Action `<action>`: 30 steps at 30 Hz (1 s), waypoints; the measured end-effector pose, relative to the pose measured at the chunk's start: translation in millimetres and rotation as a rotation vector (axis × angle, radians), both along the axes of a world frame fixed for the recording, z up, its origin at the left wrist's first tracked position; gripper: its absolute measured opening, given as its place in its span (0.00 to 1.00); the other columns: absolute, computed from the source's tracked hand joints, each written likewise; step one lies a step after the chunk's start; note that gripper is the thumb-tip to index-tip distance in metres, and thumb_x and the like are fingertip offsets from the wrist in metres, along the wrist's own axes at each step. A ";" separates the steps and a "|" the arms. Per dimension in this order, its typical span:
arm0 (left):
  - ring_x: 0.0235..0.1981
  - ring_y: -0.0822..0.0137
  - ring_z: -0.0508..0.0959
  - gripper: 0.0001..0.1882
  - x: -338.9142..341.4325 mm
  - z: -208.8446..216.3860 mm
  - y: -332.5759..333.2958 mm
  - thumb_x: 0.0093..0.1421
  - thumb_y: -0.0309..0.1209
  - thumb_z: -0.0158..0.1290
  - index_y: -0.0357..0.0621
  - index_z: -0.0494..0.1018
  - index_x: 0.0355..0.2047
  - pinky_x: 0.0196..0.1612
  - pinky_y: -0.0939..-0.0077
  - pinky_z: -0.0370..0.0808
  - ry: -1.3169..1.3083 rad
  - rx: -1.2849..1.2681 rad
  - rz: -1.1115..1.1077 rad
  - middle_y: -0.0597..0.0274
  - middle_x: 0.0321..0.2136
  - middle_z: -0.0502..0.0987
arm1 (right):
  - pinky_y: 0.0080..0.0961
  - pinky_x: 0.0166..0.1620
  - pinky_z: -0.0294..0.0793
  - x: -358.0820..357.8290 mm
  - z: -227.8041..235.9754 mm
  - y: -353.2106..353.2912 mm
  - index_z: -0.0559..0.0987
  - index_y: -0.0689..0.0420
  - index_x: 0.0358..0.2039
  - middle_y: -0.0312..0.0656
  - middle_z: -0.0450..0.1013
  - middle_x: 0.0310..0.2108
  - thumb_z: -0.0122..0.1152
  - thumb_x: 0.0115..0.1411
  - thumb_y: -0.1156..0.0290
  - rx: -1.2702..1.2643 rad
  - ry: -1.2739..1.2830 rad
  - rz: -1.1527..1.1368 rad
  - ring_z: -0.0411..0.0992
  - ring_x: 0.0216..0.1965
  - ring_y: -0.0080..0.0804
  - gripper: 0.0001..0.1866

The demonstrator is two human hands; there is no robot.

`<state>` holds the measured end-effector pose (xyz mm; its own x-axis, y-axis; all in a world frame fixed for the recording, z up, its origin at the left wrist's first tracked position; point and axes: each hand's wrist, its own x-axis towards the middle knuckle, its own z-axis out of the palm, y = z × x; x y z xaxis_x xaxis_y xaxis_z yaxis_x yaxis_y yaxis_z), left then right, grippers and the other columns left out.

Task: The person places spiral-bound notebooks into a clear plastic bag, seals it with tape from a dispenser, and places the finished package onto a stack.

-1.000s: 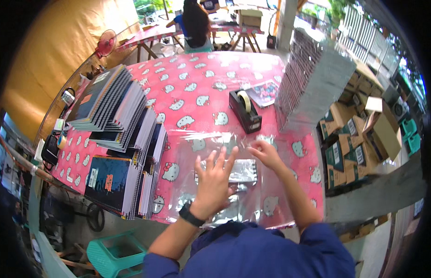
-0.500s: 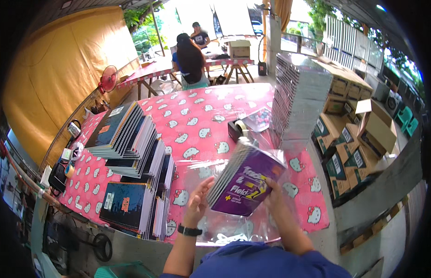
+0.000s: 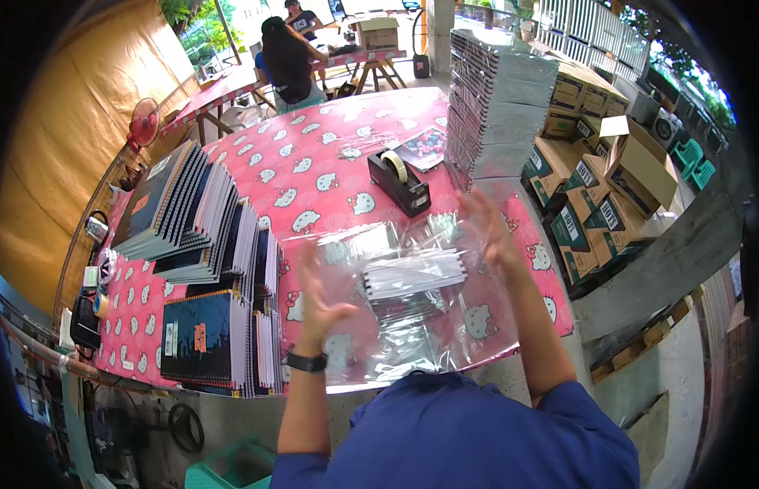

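Observation:
A small stack of spiral notebooks (image 3: 414, 275) rests on a sheet of clear plastic film (image 3: 420, 342), white page edges toward me and black coils at both ends. On its left, my left hand (image 3: 318, 295) is raised with fingers apart, a dark watch on the wrist. My right hand (image 3: 489, 235) hovers to the right of the stack, fingers spread and blurred, near the film's far right edge. Neither hand holds a notebook. Just beyond the film stands a black tape dispenser (image 3: 400, 181) with a roll of tape.
Piles of dark-covered spiral notebooks (image 3: 202, 338) line the left of the pink patterned table (image 3: 286, 175). A tall stack of wrapped notebooks (image 3: 510, 114) stands at the far right, beside cardboard boxes (image 3: 595, 212) on the floor. Two people sit at another table behind.
The purple-covered notebooks I held tilted in both hands are now down on the film. Both hands have let go and moved apart. The view has tipped downward.

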<state>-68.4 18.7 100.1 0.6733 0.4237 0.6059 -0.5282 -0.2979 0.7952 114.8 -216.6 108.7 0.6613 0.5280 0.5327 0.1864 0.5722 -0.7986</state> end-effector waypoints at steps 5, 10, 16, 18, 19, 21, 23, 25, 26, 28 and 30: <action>0.49 0.64 0.69 0.46 8.4 -58.6 -36.9 0.37 0.34 0.69 0.38 0.55 0.54 0.52 0.68 0.66 0.401 -0.168 -0.063 0.55 0.45 0.68 | 0.30 0.56 0.56 -43.6 -35.7 7.2 0.54 0.56 0.59 0.40 0.59 0.53 0.74 0.40 0.65 -0.580 -0.061 0.077 0.58 0.54 0.29 0.49; 0.48 0.67 0.68 0.44 -5.1 -27.5 -23.2 0.39 0.29 0.67 0.37 0.55 0.55 0.51 0.73 0.66 0.426 -0.290 -0.177 0.56 0.46 0.67 | 0.27 0.55 0.59 -54.1 -13.9 21.0 0.55 0.57 0.58 0.38 0.61 0.49 0.74 0.40 0.64 -0.542 -0.004 0.059 0.58 0.53 0.28 0.47; 0.49 0.64 0.69 0.33 0.7 29.7 26.0 0.52 0.46 0.56 0.38 0.63 0.52 0.51 0.69 0.65 0.200 -0.247 -0.207 0.57 0.46 0.70 | 0.27 0.46 0.68 -21.7 36.5 -6.9 0.67 0.58 0.49 0.42 0.67 0.46 0.72 0.42 0.57 -0.585 -0.383 -0.267 0.66 0.48 0.30 0.37; 0.47 0.63 0.70 0.30 15.4 67.3 30.4 0.50 0.44 0.57 0.37 0.67 0.49 0.50 0.69 0.66 0.310 -0.176 -0.117 0.57 0.44 0.72 | 0.24 0.46 0.66 -27.3 42.3 -16.6 0.69 0.58 0.45 0.39 0.69 0.42 0.71 0.42 0.60 -0.745 -0.329 -0.146 0.66 0.45 0.27 0.31; 0.44 0.62 0.72 0.27 25.4 74.3 35.0 0.49 0.44 0.57 0.38 0.70 0.45 0.48 0.68 0.68 0.405 0.157 -0.097 0.55 0.41 0.74 | 0.22 0.45 0.65 -30.1 42.4 -15.4 0.72 0.59 0.40 0.36 0.70 0.38 0.71 0.42 0.63 -0.892 -0.279 -0.022 0.67 0.42 0.25 0.26; 0.37 0.59 0.76 0.22 49.1 87.5 37.9 0.48 0.43 0.57 0.39 0.75 0.38 0.42 0.67 0.71 0.615 0.678 -0.133 0.52 0.34 0.77 | 0.21 0.42 0.66 -49.0 33.9 -0.2 0.76 0.59 0.34 0.33 0.72 0.32 0.71 0.42 0.66 -0.828 -0.295 -0.071 0.69 0.37 0.24 0.19; 0.29 0.55 0.78 0.17 76.2 94.5 27.7 0.44 0.39 0.60 0.39 0.77 0.30 0.35 0.62 0.72 0.852 0.984 -0.083 0.54 0.26 0.78 | 0.22 0.41 0.67 -55.4 29.3 8.2 0.76 0.58 0.36 0.35 0.73 0.34 0.71 0.42 0.66 -0.733 -0.502 -0.258 0.69 0.38 0.25 0.19; 0.28 0.58 0.77 0.17 91.3 104.4 24.1 0.43 0.42 0.61 0.40 0.76 0.27 0.32 0.64 0.71 0.720 0.990 0.298 0.58 0.24 0.77 | 0.23 0.42 0.68 -56.7 23.3 14.6 0.77 0.57 0.36 0.36 0.73 0.35 0.70 0.42 0.67 -0.677 -0.545 -0.279 0.69 0.38 0.26 0.20; 0.28 0.58 0.77 0.17 85.2 106.4 25.7 0.43 0.42 0.61 0.40 0.76 0.27 0.32 0.64 0.71 0.718 0.987 0.314 0.58 0.24 0.77 | 0.23 0.43 0.68 -57.7 23.2 16.8 0.77 0.57 0.37 0.37 0.73 0.35 0.70 0.43 0.67 -0.626 -0.577 -0.307 0.69 0.38 0.27 0.20; 0.26 0.60 0.75 0.12 75.6 129.3 5.2 0.44 0.36 0.61 0.41 0.75 0.24 0.31 0.69 0.69 0.192 0.790 0.556 0.59 0.21 0.75 | 0.24 0.44 0.67 -49.7 21.1 8.4 0.77 0.57 0.38 0.37 0.73 0.35 0.70 0.43 0.66 -0.622 -0.465 -0.308 0.69 0.39 0.28 0.20; 0.29 0.62 0.75 0.17 46.3 134.7 -17.2 0.42 0.43 0.63 0.45 0.75 0.27 0.42 0.65 0.65 0.291 1.013 0.188 0.62 0.20 0.74 | 0.24 0.45 0.67 -45.9 18.7 5.5 0.77 0.56 0.39 0.38 0.73 0.34 0.69 0.44 0.65 -0.610 -0.333 -0.276 0.69 0.41 0.29 0.20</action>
